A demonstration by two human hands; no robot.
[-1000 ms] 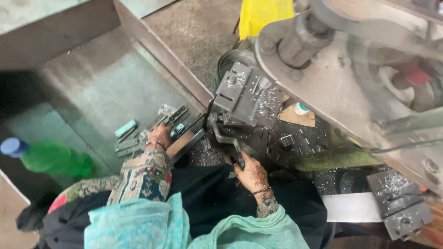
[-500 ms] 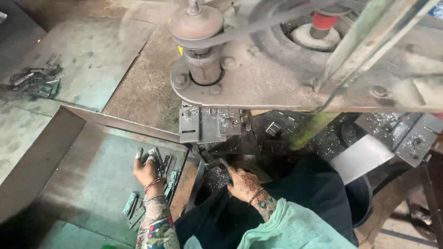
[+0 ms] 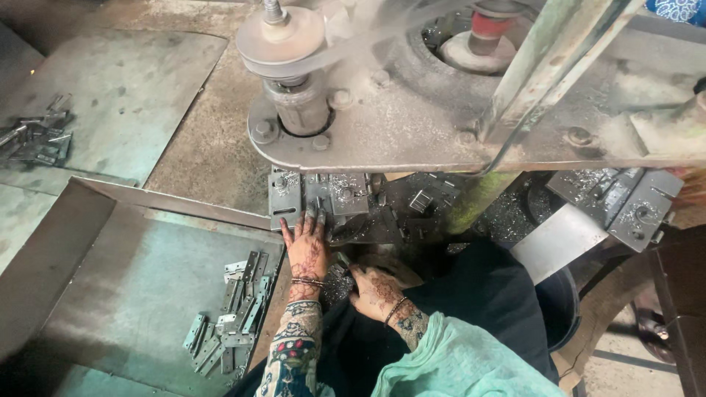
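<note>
Up close, the left hand [image 3: 307,246] lies flat, fingers spread, its grip wide and holding nothing, fingertips on the grey metal die plate [image 3: 318,197] under the heavy grey press head [image 3: 412,110]. The right hand [image 3: 373,288] is curled low beside it, seemingly pinching a small metal piece, though I cannot tell for sure (grime and shadow hide it). My worry: fingers so near the tooling could be caught or cut by the sharp swarf. To the left, the shallow grey sheet-metal tray [image 3: 110,294] holds a loose heap of flat steel hinge blanks [image 3: 232,320]; more lie piled far left [image 3: 37,136].
</note>
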